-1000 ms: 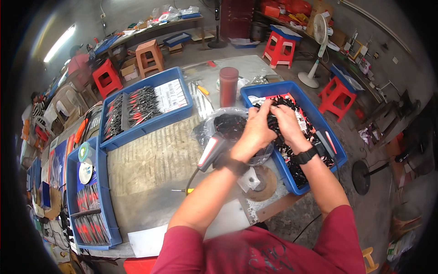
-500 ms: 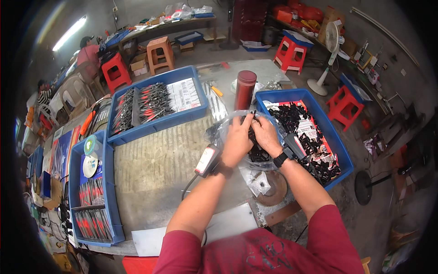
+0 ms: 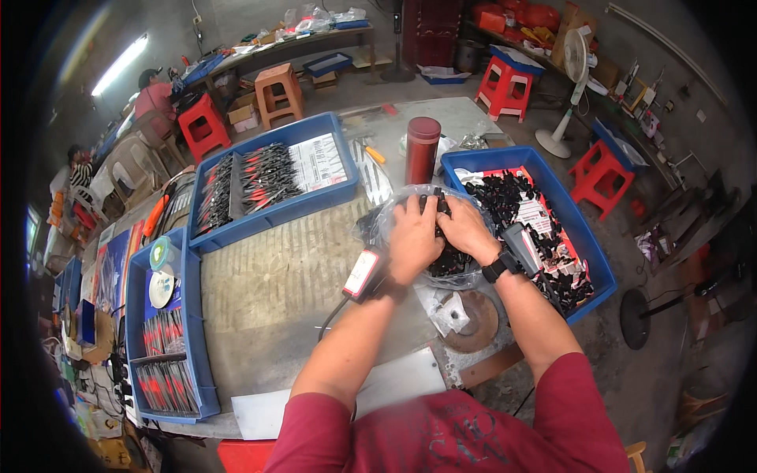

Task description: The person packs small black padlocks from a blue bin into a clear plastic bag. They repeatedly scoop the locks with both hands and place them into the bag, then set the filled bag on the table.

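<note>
- We see the left hand [image 3: 416,238] over the mouth of a clear plastic bag [image 3: 467,279], its fingers bent down; we cannot tell whether they grasp anything.
- Close beside it, we find the right hand [image 3: 468,232] with fingers curled inward; dark pieces show between the two hands, but we cannot tell whether this one grips any.
- Small black pieces [image 3: 449,263] lie in the bag, directly under both hands.
- To the right of the right hand we see a blue tray [image 3: 582,230] with more black parts [image 3: 498,195] scattered over printed paper.
- A dark watch [image 3: 497,269] circles the right wrist, and a grey device [image 3: 522,246] sits just right of that hand.
- At the left wrist, on its outer side, we note a white and red device [image 3: 362,273] with a cable.
- Just beyond both hands, a dark red cylinder [image 3: 423,148] stands upright on the counter [image 3: 264,296].
- Farther off, beyond and left of the left hand, we see a blue bin [image 3: 276,214] of black and red tools [image 3: 266,180].
- Nearer our body than the right hand lies a round brown disc [image 3: 482,325].
</note>
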`<state>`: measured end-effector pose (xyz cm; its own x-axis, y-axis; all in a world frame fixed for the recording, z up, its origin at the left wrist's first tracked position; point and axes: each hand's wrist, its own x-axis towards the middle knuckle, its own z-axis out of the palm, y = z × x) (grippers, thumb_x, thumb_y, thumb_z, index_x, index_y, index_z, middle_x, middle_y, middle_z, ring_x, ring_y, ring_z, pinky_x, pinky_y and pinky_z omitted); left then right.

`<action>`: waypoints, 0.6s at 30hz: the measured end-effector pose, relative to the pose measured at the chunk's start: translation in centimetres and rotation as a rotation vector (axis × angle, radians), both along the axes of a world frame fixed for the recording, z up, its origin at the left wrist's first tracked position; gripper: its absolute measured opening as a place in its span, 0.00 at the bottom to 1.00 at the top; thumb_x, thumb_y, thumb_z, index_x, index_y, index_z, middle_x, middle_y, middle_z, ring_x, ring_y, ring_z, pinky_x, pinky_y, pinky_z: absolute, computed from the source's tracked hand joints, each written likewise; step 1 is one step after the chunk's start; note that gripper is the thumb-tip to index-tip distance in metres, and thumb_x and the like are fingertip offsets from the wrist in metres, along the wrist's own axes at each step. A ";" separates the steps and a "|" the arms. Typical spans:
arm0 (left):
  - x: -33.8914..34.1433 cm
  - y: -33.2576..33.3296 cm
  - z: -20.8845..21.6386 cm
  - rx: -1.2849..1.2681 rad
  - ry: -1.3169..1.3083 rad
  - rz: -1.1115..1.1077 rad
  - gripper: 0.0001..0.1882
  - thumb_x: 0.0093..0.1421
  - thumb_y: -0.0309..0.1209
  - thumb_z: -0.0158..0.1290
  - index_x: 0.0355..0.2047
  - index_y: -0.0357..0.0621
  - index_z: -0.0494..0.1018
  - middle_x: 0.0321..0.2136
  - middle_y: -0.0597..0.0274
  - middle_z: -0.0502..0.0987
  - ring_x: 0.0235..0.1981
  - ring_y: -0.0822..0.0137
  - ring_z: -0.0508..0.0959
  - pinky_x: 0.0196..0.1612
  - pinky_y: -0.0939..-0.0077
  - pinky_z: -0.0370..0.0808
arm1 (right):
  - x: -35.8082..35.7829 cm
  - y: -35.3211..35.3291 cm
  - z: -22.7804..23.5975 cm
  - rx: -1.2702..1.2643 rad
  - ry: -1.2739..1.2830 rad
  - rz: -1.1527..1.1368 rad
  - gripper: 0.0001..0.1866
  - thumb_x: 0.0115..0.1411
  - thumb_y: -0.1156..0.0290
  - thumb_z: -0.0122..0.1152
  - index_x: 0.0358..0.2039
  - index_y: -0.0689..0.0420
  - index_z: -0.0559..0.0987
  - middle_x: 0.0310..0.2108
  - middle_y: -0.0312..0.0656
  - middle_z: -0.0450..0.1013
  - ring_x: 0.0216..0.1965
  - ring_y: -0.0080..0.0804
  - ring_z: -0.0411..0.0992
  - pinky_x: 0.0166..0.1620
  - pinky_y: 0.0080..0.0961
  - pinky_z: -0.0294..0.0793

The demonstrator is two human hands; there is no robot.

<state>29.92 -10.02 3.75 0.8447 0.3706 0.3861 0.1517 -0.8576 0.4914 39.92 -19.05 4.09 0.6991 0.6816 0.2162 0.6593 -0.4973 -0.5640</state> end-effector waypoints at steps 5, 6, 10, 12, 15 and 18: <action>0.0 0.1 0.2 0.041 0.013 -0.070 0.38 0.39 0.25 0.61 0.54 0.46 0.62 0.55 0.43 0.59 0.51 0.39 0.62 0.52 0.54 0.67 | -0.9 -1.4 1.1 -0.023 -0.076 0.042 0.18 0.55 0.68 0.53 0.43 0.67 0.71 0.43 0.61 0.70 0.46 0.57 0.66 0.50 0.43 0.65; -0.1 0.1 0.4 0.039 0.034 -0.086 0.39 0.39 0.26 0.62 0.54 0.46 0.62 0.56 0.42 0.58 0.52 0.38 0.61 0.53 0.53 0.66 | -0.9 -1.8 1.3 -0.054 -0.091 0.070 0.18 0.55 0.69 0.53 0.43 0.66 0.71 0.43 0.61 0.70 0.46 0.57 0.66 0.50 0.43 0.66; -0.9 0.1 1.4 0.046 0.098 -0.135 0.40 0.37 0.27 0.64 0.54 0.43 0.62 0.54 0.41 0.62 0.55 0.38 0.60 0.54 0.51 0.64 | -1.2 -2.7 1.8 -0.050 -0.130 0.119 0.15 0.55 0.72 0.53 0.42 0.65 0.73 0.40 0.59 0.71 0.44 0.55 0.68 0.48 0.42 0.67; -1.3 0.1 1.7 0.109 0.127 -0.184 0.38 0.39 0.26 0.62 0.54 0.42 0.63 0.50 0.43 0.67 0.54 0.40 0.62 0.54 0.49 0.64 | -1.3 -3.2 2.1 -0.018 -0.166 0.138 0.14 0.55 0.72 0.53 0.40 0.65 0.74 0.38 0.57 0.72 0.42 0.54 0.69 0.47 0.42 0.68; -1.6 0.2 2.0 0.182 0.074 -0.212 0.32 0.44 0.25 0.58 0.52 0.44 0.64 0.50 0.43 0.67 0.51 0.38 0.64 0.53 0.50 0.65 | -1.5 -4.3 2.6 0.123 -0.281 0.106 0.11 0.55 0.72 0.54 0.38 0.63 0.75 0.33 0.54 0.73 0.37 0.52 0.71 0.42 0.40 0.71; -1.7 0.5 2.3 0.149 0.071 -0.215 0.27 0.47 0.25 0.55 0.50 0.44 0.65 0.47 0.44 0.68 0.47 0.42 0.67 0.49 0.53 0.68 | -1.4 -5.7 3.2 0.109 -0.358 -0.037 0.10 0.56 0.71 0.54 0.37 0.62 0.76 0.31 0.52 0.72 0.35 0.50 0.71 0.39 0.39 0.72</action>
<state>28.20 -9.48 6.03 0.9247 0.1231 0.3604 -0.0125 -0.9360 0.3519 38.56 -24.70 7.29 0.5898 0.6167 0.5213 0.8070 -0.4744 -0.3517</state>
